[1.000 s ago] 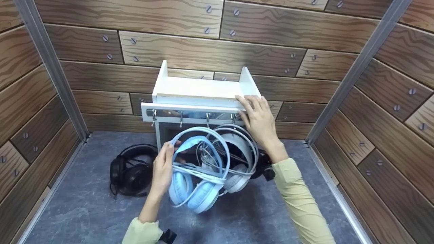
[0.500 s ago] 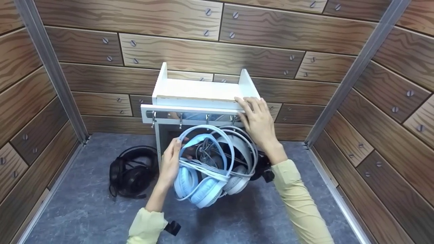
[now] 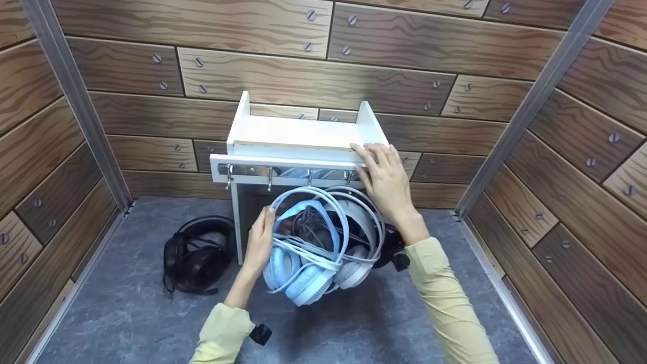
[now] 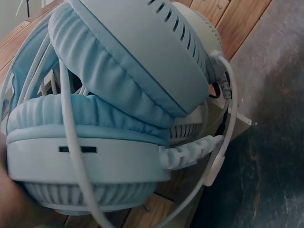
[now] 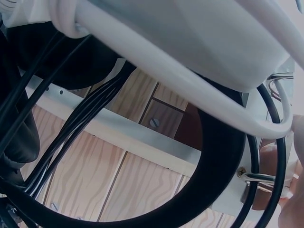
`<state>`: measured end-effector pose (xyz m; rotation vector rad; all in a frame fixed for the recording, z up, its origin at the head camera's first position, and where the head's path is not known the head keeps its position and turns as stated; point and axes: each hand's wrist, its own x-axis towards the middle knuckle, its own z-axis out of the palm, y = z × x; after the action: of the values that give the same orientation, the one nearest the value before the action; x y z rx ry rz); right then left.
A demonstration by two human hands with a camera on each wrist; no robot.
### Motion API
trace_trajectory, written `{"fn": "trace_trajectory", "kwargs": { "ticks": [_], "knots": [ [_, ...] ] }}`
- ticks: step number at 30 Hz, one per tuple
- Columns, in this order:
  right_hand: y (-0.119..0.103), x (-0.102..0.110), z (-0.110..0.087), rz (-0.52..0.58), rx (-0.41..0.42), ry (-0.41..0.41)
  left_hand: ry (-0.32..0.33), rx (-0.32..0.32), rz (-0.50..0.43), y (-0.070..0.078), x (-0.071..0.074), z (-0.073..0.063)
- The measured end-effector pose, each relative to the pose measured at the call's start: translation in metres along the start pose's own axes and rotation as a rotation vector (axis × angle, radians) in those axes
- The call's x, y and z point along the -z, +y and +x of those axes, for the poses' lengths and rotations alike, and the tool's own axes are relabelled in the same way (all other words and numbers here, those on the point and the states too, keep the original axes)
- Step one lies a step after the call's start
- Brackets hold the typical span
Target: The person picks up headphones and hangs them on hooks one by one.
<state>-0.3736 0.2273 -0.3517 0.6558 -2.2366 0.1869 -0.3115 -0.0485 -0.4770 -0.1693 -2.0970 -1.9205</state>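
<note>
Light-blue headphones (image 3: 309, 285), wrapped in their own cable, hang in the air in front of the white shelf rack (image 3: 298, 132). My left hand (image 3: 259, 242) grips them at the left side of the headband. In the left wrist view their padded ear cups (image 4: 85, 159) fill most of the picture. My right hand (image 3: 388, 184) rests on the front right corner of the rack, fingertips on the shelf edge and thumb by the hook rail (image 3: 288, 164). White headphones (image 3: 352, 273) hang at the rail's right end, overlapped by the blue pair. Black headphones (image 3: 390, 247) hang beside them, partly hidden.
Another black pair of headphones (image 3: 194, 268) lies on the grey floor (image 3: 126, 313) left of the rack. Metal hooks at the rail's left (image 3: 230, 177) carry nothing. Wood-patterned walls (image 3: 283, 76) stand behind and on both sides.
My left hand has moved the light-blue headphones right and slightly up, closer to the rack and over the white pair. The right hand stays in place on the shelf corner.
</note>
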Motion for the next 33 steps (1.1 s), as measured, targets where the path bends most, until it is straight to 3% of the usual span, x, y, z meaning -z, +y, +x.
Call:
{"fn": "trace_trajectory", "kwargs": {
  "ticks": [4, 9, 33],
  "knots": [
    [0.001, 0.001, 0.0, 0.001, 0.006, -0.006, -0.046, 0.053, 0.015, 0.0, 0.004, 0.001],
    [0.0, 0.001, -0.001, 0.008, 0.0, -0.007, -0.073, 0.051, 0.048, -0.009, 0.005, 0.0],
    [0.002, 0.0, 0.0, 0.004, 0.004, 0.003, -0.035, 0.014, 0.187, -0.023, 0.007, 0.002]
  ]
}}
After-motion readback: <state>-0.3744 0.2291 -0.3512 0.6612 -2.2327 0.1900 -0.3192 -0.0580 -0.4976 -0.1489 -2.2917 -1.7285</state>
